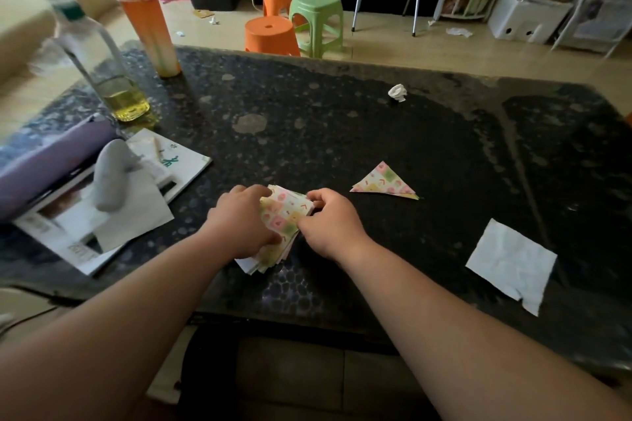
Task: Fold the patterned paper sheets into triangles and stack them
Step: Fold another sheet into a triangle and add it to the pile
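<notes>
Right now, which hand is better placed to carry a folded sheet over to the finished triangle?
The right hand, probably. The triangle lies to the right of the stack, nearer that hand; the left hand would have to cross over the stack.

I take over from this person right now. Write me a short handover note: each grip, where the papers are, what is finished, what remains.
The left grip holds the left side of the stack of patterned sheets.
The right grip pinches the stack's right edge.
The stack lies on the table, near the front edge; the folded triangle lies to its right, apart.
Done: at least one triangle folded.
Left: fold the stack's sheets and pile them on the triangle.
</notes>
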Demonstrator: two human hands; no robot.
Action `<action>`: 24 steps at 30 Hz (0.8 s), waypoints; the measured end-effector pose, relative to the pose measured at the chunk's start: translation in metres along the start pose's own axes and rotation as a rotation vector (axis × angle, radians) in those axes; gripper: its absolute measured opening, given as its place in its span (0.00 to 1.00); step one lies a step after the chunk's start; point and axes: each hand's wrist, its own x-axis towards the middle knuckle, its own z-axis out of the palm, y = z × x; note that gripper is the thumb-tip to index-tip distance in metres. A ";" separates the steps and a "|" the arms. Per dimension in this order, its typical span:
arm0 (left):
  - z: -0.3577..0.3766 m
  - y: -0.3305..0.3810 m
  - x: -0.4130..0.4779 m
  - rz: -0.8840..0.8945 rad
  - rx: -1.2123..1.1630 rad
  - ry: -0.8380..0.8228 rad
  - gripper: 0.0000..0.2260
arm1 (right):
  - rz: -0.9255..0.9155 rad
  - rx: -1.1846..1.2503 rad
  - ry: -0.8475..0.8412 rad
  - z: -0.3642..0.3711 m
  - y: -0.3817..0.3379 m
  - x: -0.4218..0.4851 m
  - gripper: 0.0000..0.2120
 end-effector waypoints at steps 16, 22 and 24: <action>0.002 0.006 -0.004 0.031 -0.017 -0.018 0.32 | -0.067 0.011 0.062 0.003 0.003 0.012 0.18; 0.002 0.011 -0.007 0.029 -0.016 -0.007 0.32 | -0.101 -0.118 0.092 0.010 0.003 0.017 0.09; 0.002 0.015 -0.010 0.042 -0.012 0.016 0.36 | -0.086 -0.074 0.113 0.004 0.002 0.017 0.07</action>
